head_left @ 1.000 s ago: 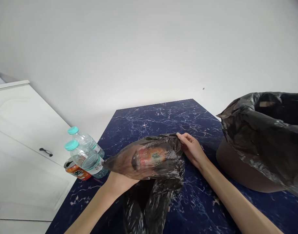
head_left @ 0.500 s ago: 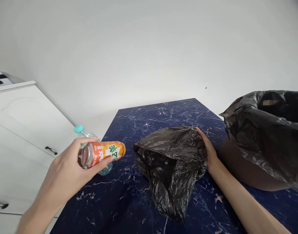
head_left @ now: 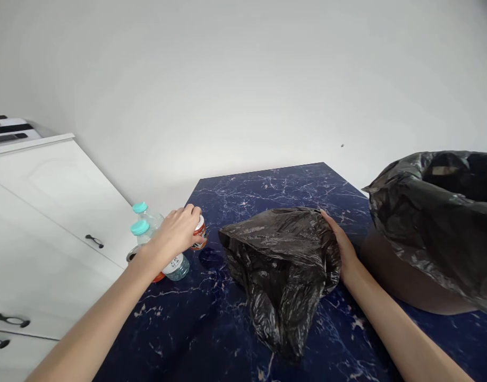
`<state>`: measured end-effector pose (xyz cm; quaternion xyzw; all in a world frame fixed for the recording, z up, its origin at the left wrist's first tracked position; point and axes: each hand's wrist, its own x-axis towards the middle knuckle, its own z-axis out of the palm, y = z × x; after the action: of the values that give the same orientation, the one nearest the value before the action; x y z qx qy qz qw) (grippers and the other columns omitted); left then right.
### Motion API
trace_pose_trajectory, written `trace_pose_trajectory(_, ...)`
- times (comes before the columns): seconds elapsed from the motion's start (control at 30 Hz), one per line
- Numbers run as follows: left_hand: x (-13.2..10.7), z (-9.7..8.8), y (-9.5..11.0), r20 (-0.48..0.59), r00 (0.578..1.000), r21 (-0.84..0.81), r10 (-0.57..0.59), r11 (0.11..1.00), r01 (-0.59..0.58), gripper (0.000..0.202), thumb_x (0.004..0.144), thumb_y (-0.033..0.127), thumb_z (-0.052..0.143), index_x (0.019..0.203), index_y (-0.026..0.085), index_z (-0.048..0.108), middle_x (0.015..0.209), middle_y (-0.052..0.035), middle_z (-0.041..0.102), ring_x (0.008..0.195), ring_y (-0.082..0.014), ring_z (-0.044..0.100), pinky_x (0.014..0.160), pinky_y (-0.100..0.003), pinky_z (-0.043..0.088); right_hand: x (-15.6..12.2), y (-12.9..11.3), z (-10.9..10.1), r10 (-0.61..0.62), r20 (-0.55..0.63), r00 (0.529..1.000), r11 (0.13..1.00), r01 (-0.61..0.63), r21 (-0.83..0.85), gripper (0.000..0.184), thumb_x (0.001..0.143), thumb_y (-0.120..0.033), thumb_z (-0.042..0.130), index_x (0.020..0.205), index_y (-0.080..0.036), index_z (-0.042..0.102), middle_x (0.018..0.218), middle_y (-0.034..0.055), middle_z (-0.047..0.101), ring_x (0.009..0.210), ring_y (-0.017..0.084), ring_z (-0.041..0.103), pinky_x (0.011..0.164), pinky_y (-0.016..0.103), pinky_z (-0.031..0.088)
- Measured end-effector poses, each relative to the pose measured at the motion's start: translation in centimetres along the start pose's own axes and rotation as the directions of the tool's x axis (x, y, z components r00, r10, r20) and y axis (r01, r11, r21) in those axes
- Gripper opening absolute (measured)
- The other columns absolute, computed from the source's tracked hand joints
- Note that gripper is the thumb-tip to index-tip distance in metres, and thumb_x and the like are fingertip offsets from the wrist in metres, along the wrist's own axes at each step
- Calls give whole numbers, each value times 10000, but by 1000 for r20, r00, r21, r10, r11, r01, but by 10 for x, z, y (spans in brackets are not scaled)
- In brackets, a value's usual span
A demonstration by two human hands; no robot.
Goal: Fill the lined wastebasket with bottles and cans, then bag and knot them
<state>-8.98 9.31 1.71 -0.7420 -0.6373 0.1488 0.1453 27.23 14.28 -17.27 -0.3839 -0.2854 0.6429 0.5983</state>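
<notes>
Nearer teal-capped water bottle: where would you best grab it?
Probably by the neck just under the cap, coming from above. The nearer water bottle stands upright, the second bottle crowds it behind, and the left hand, gripping an orange can, reaches across its body.

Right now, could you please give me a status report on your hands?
Left hand gripping orange can. Right hand against black bag. Water bottles close beside can.

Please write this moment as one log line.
left hand: grips orange can | right hand: against black bag, grip unclear | nearby: two bottles, lined bin
</notes>
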Motion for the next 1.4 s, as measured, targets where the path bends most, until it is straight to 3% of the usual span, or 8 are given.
trace_pose_trajectory(0.23, 10, 20, -2, 115, 992, 20, -42, 999, 40, 409, 887, 320, 814, 1204, 158, 613, 1252, -202, 698, 1133, -384, 704, 890, -407, 523, 5, 4, -3, 110, 27, 994, 994, -111, 10, 533, 862, -685, 743, 1191, -269, 796, 1003, 75, 848, 1049, 377, 802, 903, 508, 662)
trace_pose_trajectory(0.73, 14, 10, -7, 266, 954, 88, -140, 989, 121, 300, 983, 344, 768, 1205, 154, 700, 1195, -96, 733, 1033, -246, 730, 895, -435, 621, 3, 0, 4, 202, -23, 979, 977, -200, 72, 444, 876, -620, 749, 1172, -294, 805, 977, 43, 853, 1063, 367, 802, 915, 496, 666)
trace_pose_trajectory(0.93, 11, 18, -7, 123, 991, 15, -45, 999, 44, 533, 861, 319, 871, 1317, 96, 707, 1448, -282, 649, 1361, -475, 616, 1072, -544, 536, 1, -1, 4, 210, -66, 975, 976, -206, 68, 420, 894, -585, 757, 1155, -260, 805, 970, 62, 852, 1021, 352, 814, 892, 454, 680)
trace_pose_trajectory(1.13, -4, 16, 12, -139, 985, -117, 101, 986, -118, 710, 1058, 395, 625, 1664, 149, 349, 1763, -191, 323, 1610, -373, 340, 1267, -534, 372, -3, -2, 5, 188, -78, 979, 982, -185, 49, 380, 905, -548, 750, 1129, -246, 807, 950, 52, 852, 989, 333, 820, 877, 425, 685)
trace_pose_trajectory(1.23, -20, 8, 29, -498, 863, -334, 85, 900, -281, 406, 1074, 241, 547, 1474, 176, 519, 1599, -176, 510, 1435, -326, 543, 1141, -482, 491, -4, -4, 7, 177, -72, 982, 984, -175, 25, 383, 897, -554, 747, 1109, -241, 811, 954, 52, 852, 997, 332, 819, 884, 427, 684)
trace_pose_trajectory(1.33, -44, 7, 57, -800, 591, -469, -105, 724, -506, 144, 1049, 89, 493, 1078, 206, 572, 1079, -64, 630, 1041, -205, 646, 931, -358, 529, -5, -4, 9, 139, -72, 988, 990, -142, -27, 392, 884, -570, 748, 1104, -252, 810, 960, 45, 852, 1005, 330, 818, 894, 432, 681)
trace_pose_trajectory(1.37, -53, 10, 68, -818, 560, -495, -132, 657, -569, 160, 1040, 65, 493, 1018, 215, 542, 981, -31, 597, 955, -181, 622, 887, -333, 518, -4, -4, 10, 122, -74, 990, 991, -126, -49, 401, 881, -576, 749, 1115, -256, 809, 967, 41, 853, 1014, 327, 817, 900, 431, 679)
trace_pose_trajectory(1.4, -62, 14, 79, -800, 588, -542, -122, 568, -619, 162, 1038, 63, 495, 1012, 219, 528, 951, -18, 586, 904, -167, 604, 849, -314, 512, -4, -4, 11, 103, -77, 992, 991, -109, -73, 414, 878, -583, 751, 1129, -259, 808, 975, 37, 853, 1025, 325, 815, 908, 430, 677)
